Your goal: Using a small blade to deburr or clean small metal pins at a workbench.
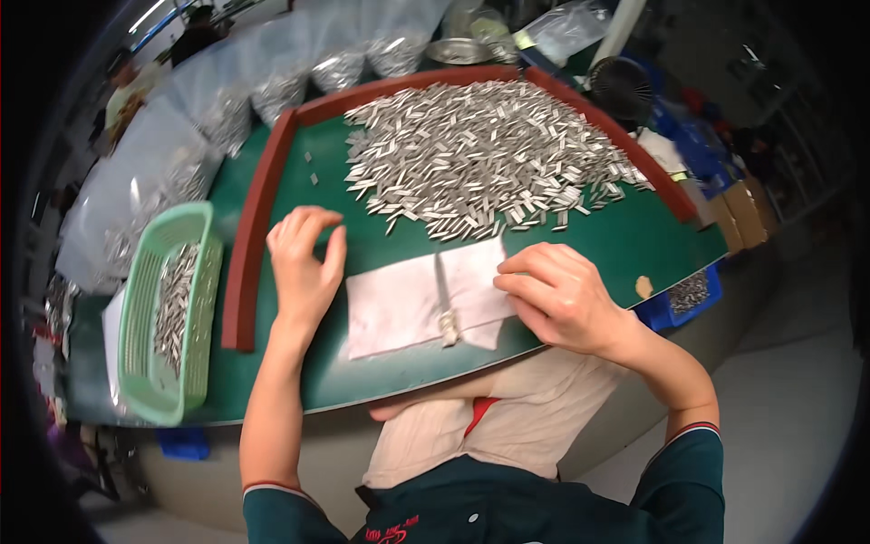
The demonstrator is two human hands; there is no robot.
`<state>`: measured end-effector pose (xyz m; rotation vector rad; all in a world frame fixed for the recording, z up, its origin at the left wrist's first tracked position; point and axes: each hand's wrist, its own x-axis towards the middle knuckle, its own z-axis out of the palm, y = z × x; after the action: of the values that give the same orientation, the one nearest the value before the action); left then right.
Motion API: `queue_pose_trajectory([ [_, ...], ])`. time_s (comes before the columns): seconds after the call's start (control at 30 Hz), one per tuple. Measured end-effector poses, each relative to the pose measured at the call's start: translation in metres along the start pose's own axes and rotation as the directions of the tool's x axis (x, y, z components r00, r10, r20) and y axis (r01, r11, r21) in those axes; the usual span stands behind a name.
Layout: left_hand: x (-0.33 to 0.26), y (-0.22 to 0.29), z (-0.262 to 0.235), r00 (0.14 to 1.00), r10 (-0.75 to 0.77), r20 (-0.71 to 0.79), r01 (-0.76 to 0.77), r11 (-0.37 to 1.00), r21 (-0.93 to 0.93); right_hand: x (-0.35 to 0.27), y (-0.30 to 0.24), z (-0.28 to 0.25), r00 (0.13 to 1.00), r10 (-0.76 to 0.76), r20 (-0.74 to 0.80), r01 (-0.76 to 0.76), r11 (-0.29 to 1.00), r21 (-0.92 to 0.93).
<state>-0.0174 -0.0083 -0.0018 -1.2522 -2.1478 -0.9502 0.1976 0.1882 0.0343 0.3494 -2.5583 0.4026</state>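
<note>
**White cloth (390, 304) laid out, right hand (573, 299) at its edge**

The pale, faintly stained cloth lies near the close edge of the green surface (652, 245), a thin grey tool (442, 286) with a wrapped end resting across it. The step in hand looks like arranging or working over this cloth. The right hand is curled, its fingertips drawn close at the cloth's right edge; whether they pinch anything, I cannot tell. The left hand (304, 263) is empty, thumb spread from loosely bent fingers, left of the cloth. The next move seems to call for a sure fingertip grip.

Beyond lies a heap of small metal pieces (480, 163), bounded by red-brown rails (258, 227). The tool's tip is too blurred to identify; the outer background sinks into the dark rim.
</note>
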Motion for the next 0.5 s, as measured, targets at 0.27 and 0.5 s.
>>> queue_pose_trajectory([
  [0.27,-0.014,-0.018,0.001,0.996,-0.081,-0.034,0.079,0.995,-0.058,0.017,-0.039,0.031,0.949,-0.211,0.234,0.217,0.976,0.001],
  [0.5,-0.017,-0.016,0.006,0.994,-0.113,0.007,0.113,0.985,-0.128,0.012,-0.032,0.048,0.900,-0.359,0.248,0.394,0.912,-0.110],
])
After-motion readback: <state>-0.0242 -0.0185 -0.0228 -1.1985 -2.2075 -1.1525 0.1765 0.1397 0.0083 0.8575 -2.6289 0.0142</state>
